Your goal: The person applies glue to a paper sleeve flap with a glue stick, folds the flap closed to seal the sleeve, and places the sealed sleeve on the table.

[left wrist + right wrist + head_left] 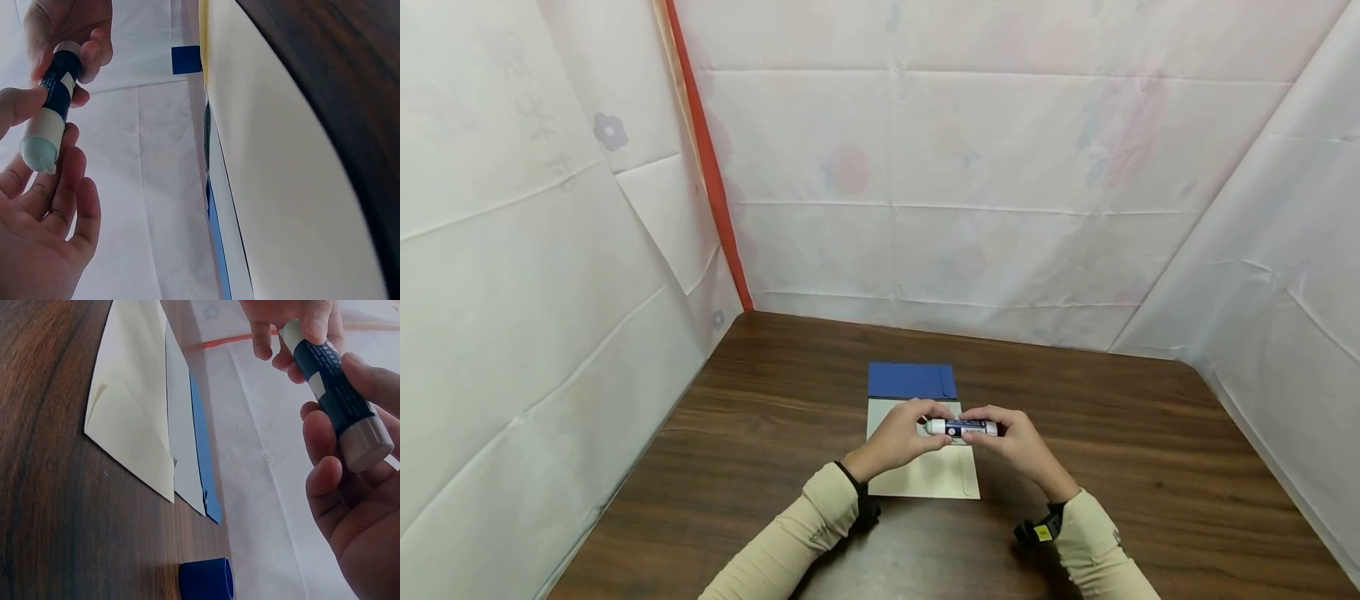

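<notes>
Both hands hold an uncapped glue stick (966, 427) above the envelopes on the table. My left hand (902, 437) pinches its white collar end, where pale glue (39, 155) shows at the tip in the left wrist view. At the other end, the fingers and thumb of my right hand (1018, 446) grip the white base (367, 444). Below lie three envelopes in a column: a blue one (906, 380) farthest away, a pale grey-white one (887, 412) in the middle, and a cream one (917, 477) nearest.
A blue cap (205, 579) stands on the wooden table (1112, 467) to the right of the envelopes. White patterned sheets (1000, 167) enclose the table at the back and sides. A red ribbon (711, 167) runs down the back left corner.
</notes>
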`<state>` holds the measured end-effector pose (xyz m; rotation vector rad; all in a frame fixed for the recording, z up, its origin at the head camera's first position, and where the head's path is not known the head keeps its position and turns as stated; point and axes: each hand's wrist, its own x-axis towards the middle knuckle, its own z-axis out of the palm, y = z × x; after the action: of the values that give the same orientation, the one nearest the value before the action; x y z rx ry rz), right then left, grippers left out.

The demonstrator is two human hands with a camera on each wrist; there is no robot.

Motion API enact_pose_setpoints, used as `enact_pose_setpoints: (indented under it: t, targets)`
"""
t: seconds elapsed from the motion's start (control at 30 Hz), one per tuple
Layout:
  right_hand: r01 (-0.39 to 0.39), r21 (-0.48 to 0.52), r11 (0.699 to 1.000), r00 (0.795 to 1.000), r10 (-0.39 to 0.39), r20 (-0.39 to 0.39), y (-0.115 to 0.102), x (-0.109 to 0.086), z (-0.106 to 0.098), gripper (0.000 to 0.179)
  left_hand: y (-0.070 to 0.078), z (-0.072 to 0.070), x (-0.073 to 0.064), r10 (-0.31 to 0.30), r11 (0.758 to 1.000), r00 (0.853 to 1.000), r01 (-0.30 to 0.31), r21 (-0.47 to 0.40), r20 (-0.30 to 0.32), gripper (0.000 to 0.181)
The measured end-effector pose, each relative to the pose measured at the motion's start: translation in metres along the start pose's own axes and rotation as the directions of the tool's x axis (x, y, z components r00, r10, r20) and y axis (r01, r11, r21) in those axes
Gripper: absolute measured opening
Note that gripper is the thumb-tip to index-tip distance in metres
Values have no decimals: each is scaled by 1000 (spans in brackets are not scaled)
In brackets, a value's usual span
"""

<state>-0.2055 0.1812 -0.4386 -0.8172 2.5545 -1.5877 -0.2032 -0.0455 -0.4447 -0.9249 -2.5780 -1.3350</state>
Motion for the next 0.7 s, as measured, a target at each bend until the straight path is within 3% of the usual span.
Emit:
enact_pose_setpoints:
  t: [0.7]
  targets:
    - [-63,-33,997,996,65,56,0,-3,-1,28,0,-4,1,-57,993,998,53,-104,-33,26]
